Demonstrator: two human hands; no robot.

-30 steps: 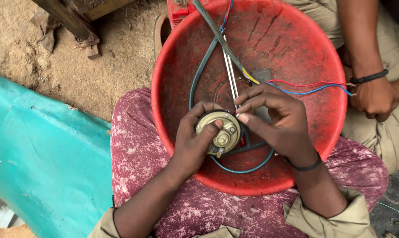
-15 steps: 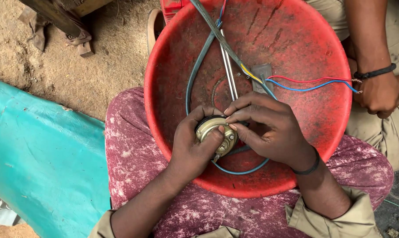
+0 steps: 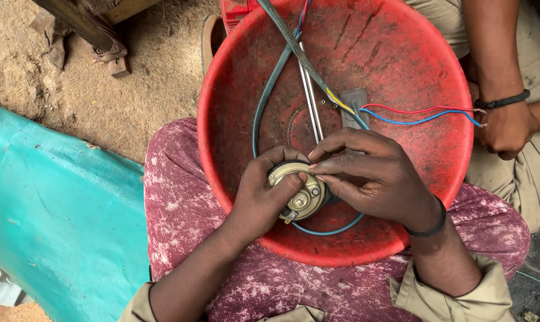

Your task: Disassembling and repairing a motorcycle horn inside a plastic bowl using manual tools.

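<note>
Two hands on one part: my left hand (image 3: 264, 200) cups the round metal horn unit (image 3: 298, 192) at frame centre, over the red basin (image 3: 401, 77); my right hand (image 3: 371, 176) pinches its rim. Cover off, internals exposed; blue cable (image 3: 264, 107) attached, red and blue wires (image 3: 419, 113) loose.

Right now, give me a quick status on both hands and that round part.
Left hand cups round brass-coloured metal part. Right hand fingertips pinch its top edge. Held over red plastic basin; blue cable loops beneath.
</note>
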